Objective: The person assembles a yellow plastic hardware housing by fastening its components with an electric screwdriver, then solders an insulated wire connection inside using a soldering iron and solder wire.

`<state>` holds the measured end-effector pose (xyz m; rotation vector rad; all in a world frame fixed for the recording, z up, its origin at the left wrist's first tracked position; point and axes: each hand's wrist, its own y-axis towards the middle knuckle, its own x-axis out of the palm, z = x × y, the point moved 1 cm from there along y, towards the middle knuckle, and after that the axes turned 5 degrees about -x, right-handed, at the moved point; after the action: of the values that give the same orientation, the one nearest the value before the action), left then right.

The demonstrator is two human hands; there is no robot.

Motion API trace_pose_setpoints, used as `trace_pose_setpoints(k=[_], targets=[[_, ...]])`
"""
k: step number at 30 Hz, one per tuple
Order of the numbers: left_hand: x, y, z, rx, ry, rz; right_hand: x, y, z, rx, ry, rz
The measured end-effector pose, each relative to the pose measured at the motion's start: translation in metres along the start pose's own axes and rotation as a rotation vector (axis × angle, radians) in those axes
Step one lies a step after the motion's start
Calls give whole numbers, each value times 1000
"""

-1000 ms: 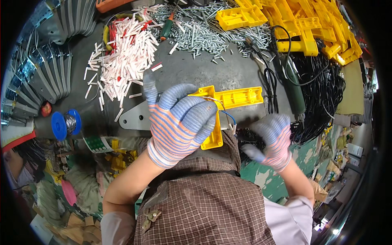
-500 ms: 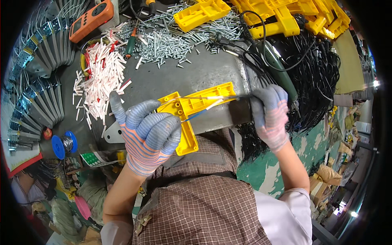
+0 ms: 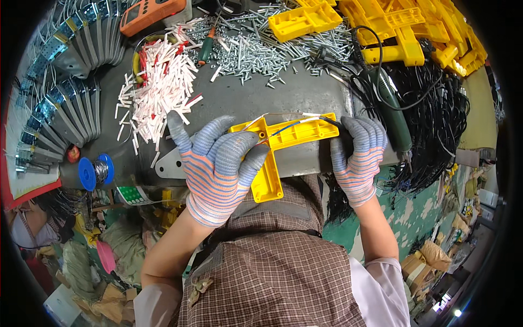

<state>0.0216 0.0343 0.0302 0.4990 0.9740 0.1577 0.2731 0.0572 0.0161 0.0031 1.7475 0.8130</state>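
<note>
A yellow plastic housing half (image 3: 305,132) with a long handle and a downward leg lies at the bench's front edge. My left hand (image 3: 220,169), in a striped work glove, pinches thin wire ends at the housing's joint. Its index finger points up and away from the pinch. A blue wire (image 3: 286,128) and a white-sleeved wire (image 3: 311,115) run along the handle toward the right, where they meet a black cable (image 3: 328,119). At the handle's right end my gloved right hand (image 3: 359,158) closes on that cable, thumb and fingertips beside the housing.
White sleeve pieces (image 3: 160,82) are heaped at the left, screws (image 3: 250,54) behind. Back right are more yellow housings (image 3: 392,32), a green corded tool (image 3: 393,117) and black cables (image 3: 436,109). A blue wire spool (image 3: 87,174) and metal brackets (image 3: 71,54) stand left.
My right hand has come in to the handle's end, and the wires now lie along the handle. My left fingers have shifted onto the joint. The whole view has moved slightly.
</note>
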Motion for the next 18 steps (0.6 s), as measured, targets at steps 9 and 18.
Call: trace_pose_setpoints(k=[9,18], targets=[[-11,-6,-6,-46,-25,-39,-7,12,-15,9,15,6],[-80,27,-99,-545,-150,244,-36,38,2,165,400,188]])
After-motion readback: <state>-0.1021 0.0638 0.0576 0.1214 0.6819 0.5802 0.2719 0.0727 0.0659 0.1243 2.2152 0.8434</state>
